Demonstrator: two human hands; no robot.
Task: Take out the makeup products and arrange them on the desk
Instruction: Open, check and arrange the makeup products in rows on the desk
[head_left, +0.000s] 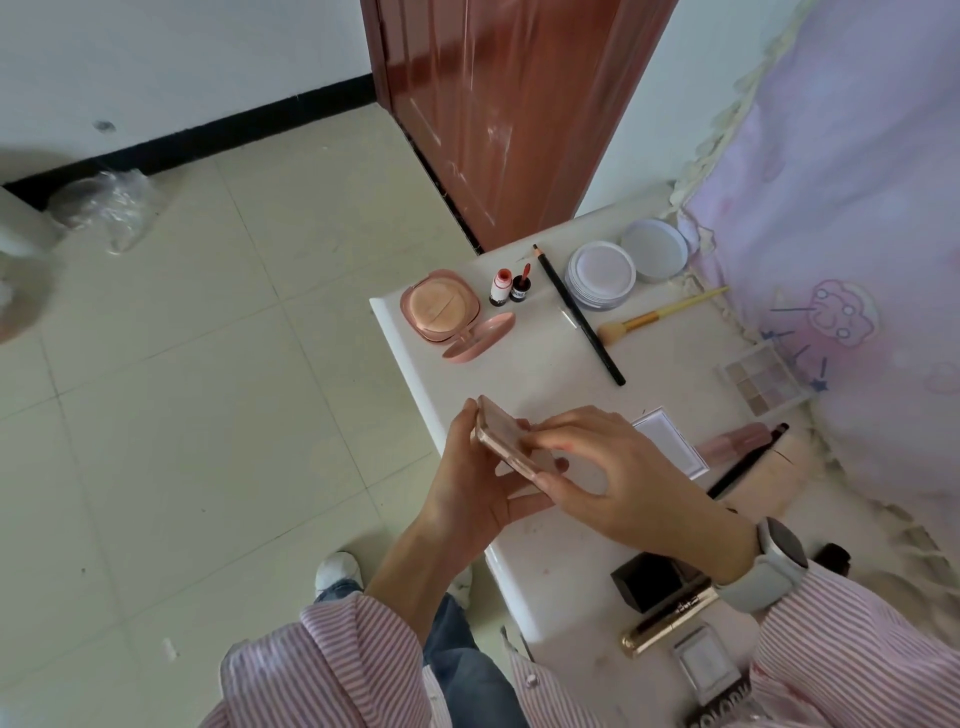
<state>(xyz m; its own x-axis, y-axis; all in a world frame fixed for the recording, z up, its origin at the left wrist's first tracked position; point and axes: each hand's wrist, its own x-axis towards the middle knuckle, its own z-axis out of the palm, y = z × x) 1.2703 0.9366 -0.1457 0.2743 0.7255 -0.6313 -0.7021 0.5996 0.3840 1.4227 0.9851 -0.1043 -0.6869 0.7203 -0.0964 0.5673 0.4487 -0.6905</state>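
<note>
A rose-gold compact (506, 441) is gripped by the left hand (467, 483) and pinched by the right hand (613, 467); nearby labels are illegible.

Pink open compact (440, 307) on white desk (524, 387); black pencil (578, 314); rose-gold case (506, 441); pink-and-white striped sleeves (363, 654); lilac cartoon-printed cloth (841, 249); reddish-brown door (511, 104); gold tube (670, 618).

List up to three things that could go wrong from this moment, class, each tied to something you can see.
1. The pink compact, held in both hands above the desk's left edge, could slip to the tiled floor.
2. The open cushion compact sits close to that edge; a nudge might tip it off.
3. The right sleeve hangs over the gold tube and may drag it.
</note>
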